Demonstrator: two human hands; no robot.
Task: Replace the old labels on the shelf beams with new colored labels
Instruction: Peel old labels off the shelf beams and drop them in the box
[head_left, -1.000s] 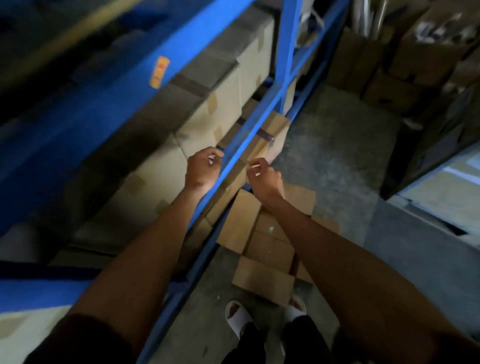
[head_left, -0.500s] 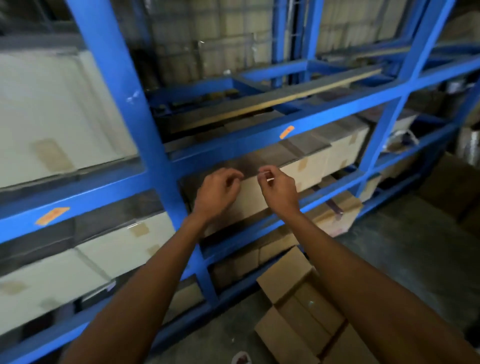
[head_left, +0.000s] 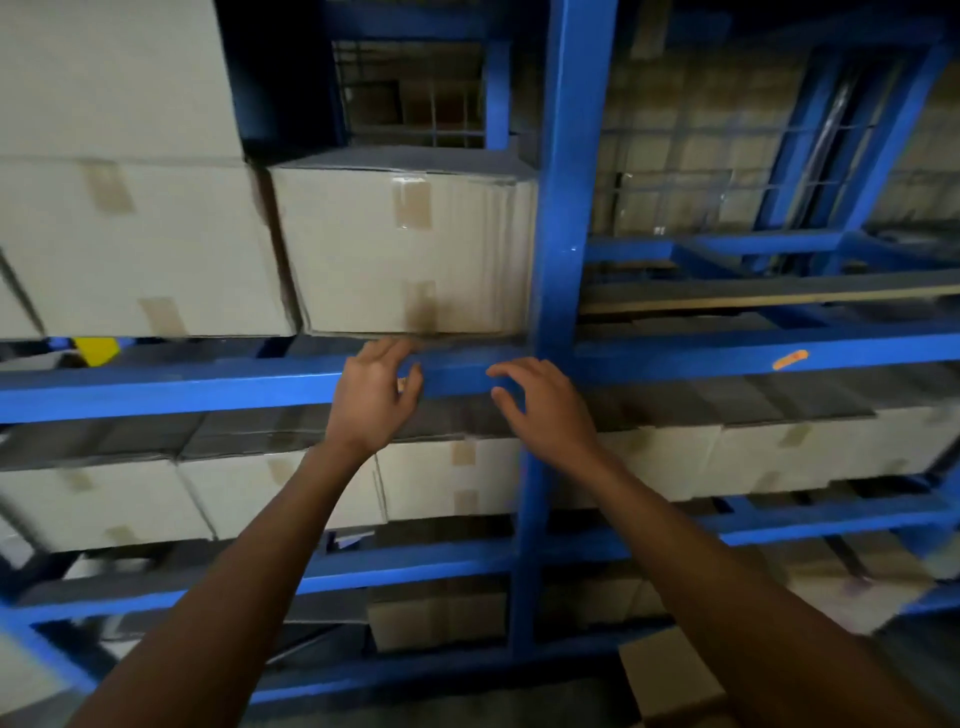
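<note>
The blue shelf beam (head_left: 457, 371) runs level from left to right, and both hands are on it. The left hand (head_left: 371, 395) lies on its front with relaxed fingers, covering a small label, barely visible. The right hand (head_left: 540, 402) has spread fingers, holding nothing. An orange label (head_left: 789, 359) sits slanted on the beam further right, past the blue upright post (head_left: 558, 260). Taped cardboard boxes (head_left: 405, 249) stand above the beam.
</note>
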